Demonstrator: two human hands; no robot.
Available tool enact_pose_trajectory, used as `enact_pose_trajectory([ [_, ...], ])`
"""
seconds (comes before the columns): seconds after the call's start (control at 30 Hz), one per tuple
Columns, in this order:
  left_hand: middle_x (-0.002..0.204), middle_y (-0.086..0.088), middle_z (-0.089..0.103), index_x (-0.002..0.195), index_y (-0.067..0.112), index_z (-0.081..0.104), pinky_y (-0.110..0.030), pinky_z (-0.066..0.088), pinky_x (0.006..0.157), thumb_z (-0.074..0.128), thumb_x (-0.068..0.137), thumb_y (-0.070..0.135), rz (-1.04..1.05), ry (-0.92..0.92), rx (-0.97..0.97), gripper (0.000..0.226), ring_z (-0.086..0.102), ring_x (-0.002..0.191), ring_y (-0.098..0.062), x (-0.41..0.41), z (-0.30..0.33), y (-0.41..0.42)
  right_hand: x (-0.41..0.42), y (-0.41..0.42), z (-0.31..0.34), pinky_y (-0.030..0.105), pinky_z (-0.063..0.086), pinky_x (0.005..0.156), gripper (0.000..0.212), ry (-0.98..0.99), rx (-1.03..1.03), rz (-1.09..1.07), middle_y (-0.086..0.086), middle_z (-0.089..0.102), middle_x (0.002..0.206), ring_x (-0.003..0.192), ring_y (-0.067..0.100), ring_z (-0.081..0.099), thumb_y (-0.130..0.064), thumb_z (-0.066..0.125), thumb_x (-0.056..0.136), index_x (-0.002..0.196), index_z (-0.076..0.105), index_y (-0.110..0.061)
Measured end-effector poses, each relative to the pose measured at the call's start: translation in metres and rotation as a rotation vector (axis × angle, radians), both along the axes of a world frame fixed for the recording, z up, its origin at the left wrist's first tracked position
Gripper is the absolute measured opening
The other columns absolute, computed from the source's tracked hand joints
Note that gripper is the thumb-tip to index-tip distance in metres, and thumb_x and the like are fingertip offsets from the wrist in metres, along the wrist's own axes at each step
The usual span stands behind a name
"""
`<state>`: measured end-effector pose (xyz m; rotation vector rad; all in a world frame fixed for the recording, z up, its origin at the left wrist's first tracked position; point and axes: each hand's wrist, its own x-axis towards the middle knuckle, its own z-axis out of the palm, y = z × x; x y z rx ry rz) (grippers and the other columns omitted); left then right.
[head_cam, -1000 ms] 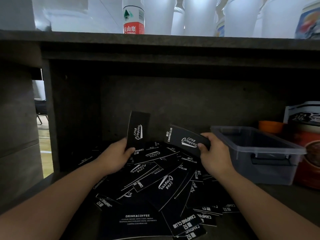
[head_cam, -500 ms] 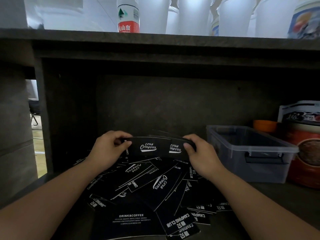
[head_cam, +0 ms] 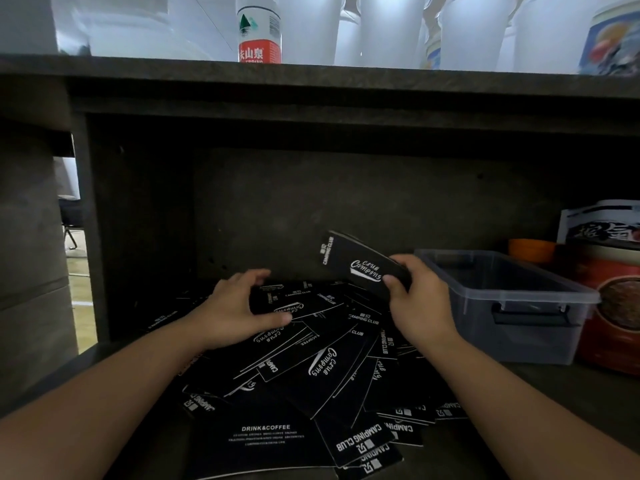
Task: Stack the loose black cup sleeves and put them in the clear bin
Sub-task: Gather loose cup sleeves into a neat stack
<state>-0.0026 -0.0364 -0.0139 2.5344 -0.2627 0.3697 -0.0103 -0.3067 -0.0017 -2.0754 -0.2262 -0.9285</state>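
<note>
Your right hand [head_cam: 420, 301] has its grip clamped on a small stack of black cup sleeves [head_cam: 360, 266], thumb on the printed face and fingers curled behind, holding it tilted in the air just left of the clear bin [head_cam: 540, 327]. The stack is above the heap, near the bin's left rim but not inside it.

Your left hand [head_cam: 239, 304] is low over the pile of loose sleeves [head_cam: 311, 362], fingers spread and slightly bent, thumb stretched out across one sleeve; its grip is apart and holds nothing, though the thumb and palm seem to touch the top of the heap.

The loose sleeves lie scattered and overlapping on the dark shelf [head_cam: 571, 393] in front of you, with a larger black card reading DRINK&COFFEE [head_cam: 266, 434] at the near edge. The bin sits to the right of the pile. Beyond it stand an orange cup [head_cam: 531, 251] and a red tin [head_cam: 616, 306]. On the tabletop [head_cam: 138, 69] above, a water bottle [head_cam: 259, 32] stands beside white cups [head_cam: 388, 26].
</note>
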Motion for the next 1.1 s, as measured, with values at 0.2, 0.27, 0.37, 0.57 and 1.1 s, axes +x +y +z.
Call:
enact_pose_trajectory([
  [0.2,0.125,0.012,0.057,0.105,0.049,0.057,-0.037,0.039,0.109,0.048,0.032,0.102,-0.003,0.061,0.025,0.091,0.04,0.128,-0.01,0.004,-0.002,0.009,0.004,-0.001,-0.008,0.021,0.041,0.075,0.019,0.188,-0.091,-0.007,0.003,0.067,0.099,0.091,0.017,0.061,-0.011,0.06,0.092,0.108,0.063,-0.02],
  [0.27,0.116,0.013,0.06,0.103,0.047,0.057,-0.034,0.046,0.102,0.075,0.05,0.078,-0.029,0.002,-0.099,0.063,0.052,0.117,-0.009,0.003,-0.002,0.007,0.005,-0.003,-0.009,0.02,0.04,0.075,0.018,0.236,-0.107,-0.009,0.005,0.068,0.101,0.093,0.019,0.062,-0.012,0.059,0.092,0.108,0.062,-0.019],
  [0.37,0.113,0.006,0.063,0.114,0.035,0.055,-0.034,0.05,0.098,0.086,0.069,0.013,-0.055,-0.125,-0.411,0.059,0.062,0.106,-0.015,0.003,0.0,0.004,0.006,-0.005,-0.008,0.02,0.039,0.076,0.018,0.208,-0.066,-0.029,0.004,0.068,0.102,0.094,0.018,0.061,-0.011,0.06,0.092,0.108,0.063,-0.018],
  [0.57,0.099,0.002,0.068,0.136,0.027,0.041,-0.03,0.052,0.092,0.074,0.082,0.002,0.046,-0.353,-0.866,0.068,0.066,0.093,-0.011,0.005,0.01,0.003,0.004,-0.005,-0.007,0.021,0.041,0.076,0.021,0.149,-0.042,0.008,-0.001,0.068,0.1,0.088,0.011,0.058,-0.01,0.06,0.091,0.108,0.063,-0.022],
  [1.1,0.101,-0.002,0.068,0.115,0.015,0.055,-0.029,0.049,0.087,0.071,0.085,0.008,0.067,-0.017,-0.249,0.034,0.065,0.095,-0.018,0.01,-0.003,0.01,0.008,0.001,-0.013,0.028,0.043,0.085,0.027,0.249,-0.174,0.044,0.008,0.056,0.106,0.095,0.021,0.055,-0.013,0.054,0.093,0.113,0.057,-0.03],
])
